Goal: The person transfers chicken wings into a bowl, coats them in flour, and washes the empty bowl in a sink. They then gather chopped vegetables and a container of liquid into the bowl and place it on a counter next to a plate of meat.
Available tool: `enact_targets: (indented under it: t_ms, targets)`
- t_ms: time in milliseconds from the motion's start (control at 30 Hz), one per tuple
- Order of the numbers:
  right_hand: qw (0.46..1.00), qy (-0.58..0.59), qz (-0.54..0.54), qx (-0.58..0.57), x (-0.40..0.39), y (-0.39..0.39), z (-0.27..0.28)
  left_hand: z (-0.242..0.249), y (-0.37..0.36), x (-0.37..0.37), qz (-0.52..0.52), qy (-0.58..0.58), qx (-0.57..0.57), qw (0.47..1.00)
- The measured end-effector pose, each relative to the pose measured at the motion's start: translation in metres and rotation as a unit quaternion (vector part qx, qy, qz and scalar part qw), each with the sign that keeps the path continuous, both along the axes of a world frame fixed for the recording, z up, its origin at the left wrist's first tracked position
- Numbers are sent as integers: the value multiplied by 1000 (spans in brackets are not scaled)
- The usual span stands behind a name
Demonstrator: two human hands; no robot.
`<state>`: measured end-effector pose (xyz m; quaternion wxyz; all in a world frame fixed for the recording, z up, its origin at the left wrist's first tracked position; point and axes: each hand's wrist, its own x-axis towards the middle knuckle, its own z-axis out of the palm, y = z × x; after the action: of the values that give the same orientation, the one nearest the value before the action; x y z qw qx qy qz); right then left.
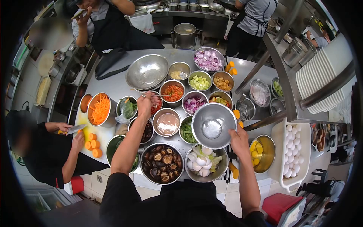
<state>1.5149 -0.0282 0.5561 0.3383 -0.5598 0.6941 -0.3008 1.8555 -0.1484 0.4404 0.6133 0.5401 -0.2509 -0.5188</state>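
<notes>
My right hand (239,139) grips the rim of a steel mixing bowl (200,126), its thumb at the edge. The bowl is held above the other containers, and its bottom shines with nothing solid visible in it. Beneath it a bowl of peeled eggs or round white pieces (201,163) with green leaves is partly covered. My left hand (148,101) is closed around a thin metal utensil (166,95), whose kind I cannot make out. Its end points towards a pot of chopped red peppers (173,90). Below the left hand is a pot of sliced red chillies (155,108), partly hidden.
Several pots crowd the steel counter, with mushrooms (162,162), purple onion (208,60) and carrot strips (99,109). A wide steel pan (147,71) stands behind. At right are an egg tub (291,151) and a shelf post (255,70). A co-worker's hand (77,140) cuts carrots at left.
</notes>
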Motion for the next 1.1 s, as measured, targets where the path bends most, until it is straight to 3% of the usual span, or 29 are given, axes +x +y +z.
enact_targets:
  t_ms: [67,300,567,767,800,833,900,1100]
  targets:
    - [998,-31,-20,50,-2,-6,-9,1,0,-1,-1,12,2,1000]
    - [998,-19,-31,60,2,-33,-21,20,3,5,16,37,-14,999]
    - [999,29,-15,17,25,-65,-30,104,33,-30,-14,38,-95,995]
    - [999,36,-25,23,30,-69,-21,115,67,-81,-89,-91,-170,977]
    - [998,41,-27,24,29,-69,-20,105,71,-85,-124,-200,-207,950]
    - [998,46,-30,25,28,-69,-19,101,74,-86,-128,-200,-208,949]
    - [997,57,-39,25,24,-70,-23,96,77,-88,-240,-442,-350,790]
    - [999,7,-51,16,12,-68,-33,104,64,-95,-219,-424,-365,800]
